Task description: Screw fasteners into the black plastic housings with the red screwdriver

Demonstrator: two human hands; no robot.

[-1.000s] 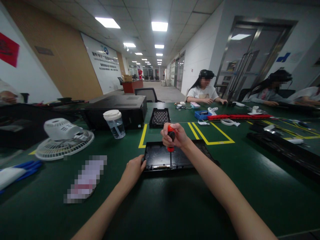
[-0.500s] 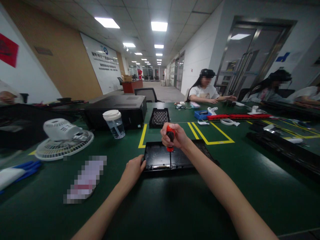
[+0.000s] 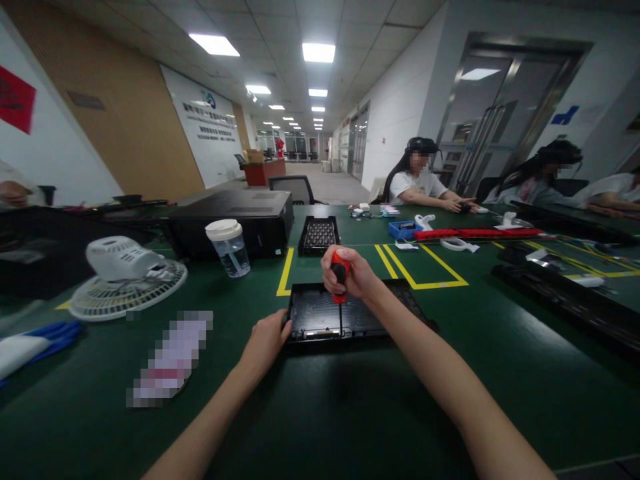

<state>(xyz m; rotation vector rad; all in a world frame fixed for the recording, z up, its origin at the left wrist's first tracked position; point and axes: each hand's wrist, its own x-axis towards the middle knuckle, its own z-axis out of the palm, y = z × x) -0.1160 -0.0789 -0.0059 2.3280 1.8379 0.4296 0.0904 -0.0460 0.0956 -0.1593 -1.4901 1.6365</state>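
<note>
- The screwdriver (image 3: pixel 341 257), red and black in the handle, stands near upright above the black panel (image 3: pixel 315 307), its thin shaft reaching down to the panel's near edge; whether the tip sits in a screw is too small to tell
- The person's right hand (image 3: pixel 350 273) is clamped round the handle, fingers wrapped on one side and thumb high on the other
- The left hand (image 3: pixel 267 337) lies against the panel's left near corner; part of the fingers is hidden, so one cannot tell whether they pinch the edge or only press on it
- The panel lies flat on the green table (image 3: pixel 350 413) in front of the person, hollow side up, with a bright strip (image 3: pixel 323 334) along its near side
- It looks like thin moulded plastic: probably light, fairly stiff at the raised rim, more apt to flex across the middle, and liable to slide on the smooth tabletop
- The rim and corners seem the best hold; small fittings near the edge may be fragile
- The screwdriver should handle as rigid and light, best held by its thick handle
</note>
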